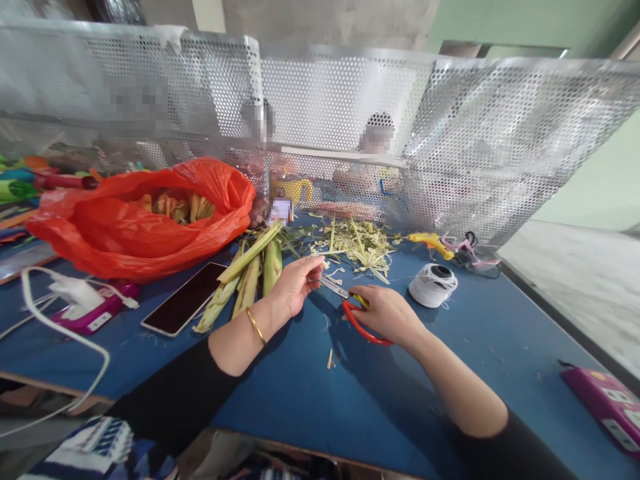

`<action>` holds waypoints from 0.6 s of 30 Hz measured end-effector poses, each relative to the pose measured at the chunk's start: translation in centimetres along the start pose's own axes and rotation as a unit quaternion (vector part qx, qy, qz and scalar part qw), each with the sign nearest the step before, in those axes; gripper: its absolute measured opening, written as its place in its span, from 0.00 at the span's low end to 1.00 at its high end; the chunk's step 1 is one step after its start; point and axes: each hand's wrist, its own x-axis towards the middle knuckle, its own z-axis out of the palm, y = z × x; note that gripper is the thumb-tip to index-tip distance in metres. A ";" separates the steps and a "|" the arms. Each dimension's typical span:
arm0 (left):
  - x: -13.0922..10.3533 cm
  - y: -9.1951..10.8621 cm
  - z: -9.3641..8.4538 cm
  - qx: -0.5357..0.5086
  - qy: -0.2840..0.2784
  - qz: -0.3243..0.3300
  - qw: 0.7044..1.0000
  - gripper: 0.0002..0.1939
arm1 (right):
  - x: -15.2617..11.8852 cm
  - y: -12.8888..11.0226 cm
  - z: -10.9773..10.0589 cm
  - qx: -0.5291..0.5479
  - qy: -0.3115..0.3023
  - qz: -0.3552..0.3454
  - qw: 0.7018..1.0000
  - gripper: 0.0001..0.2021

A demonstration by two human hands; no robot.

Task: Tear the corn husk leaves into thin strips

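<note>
My right hand (393,315) grips a pair of scissors (336,287) by the red and yellow handles. The blades point up and left, reaching to my left hand (300,280). Fingertips and thumb of that hand are pinched on a small pale strip of husk (326,265), mostly covered by the fingers. Beside my left wrist lie several long, yellow-green corn husks (249,287). Beyond my hands is a loose heap of shredded husk strips (361,245). A tiny cut piece (330,359) rests on the blue table (295,400) in front of me.
An open red plastic bag (145,250) with husks inside stands left, near a phone (186,298) and a purple power strip (95,312). At right are white thread (433,285), a yellow glue gun (433,244) and another power strip (607,403). A perforated metal screen (330,87) borders the back; people sit behind.
</note>
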 end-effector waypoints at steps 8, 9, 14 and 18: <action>-0.7 -0.8 0.6 0.010 -0.025 0.007 1.000 0.10 | 0.7 -0.3 0.9 0.541 0.059 0.115 0.831 0.21; -0.9 -1.1 0.7 0.019 -0.028 -0.001 0.999 0.10 | 0.7 -0.6 0.9 0.576 0.068 0.109 0.807 0.23; -2.1 -2.7 1.4 0.041 -0.046 -0.043 0.997 0.06 | 0.5 -1.7 1.3 0.620 0.094 0.106 0.772 0.27; -2.5 -3.1 1.7 0.047 -0.042 -0.058 0.996 0.04 | 0.6 -1.5 1.7 0.611 0.098 0.111 0.778 0.26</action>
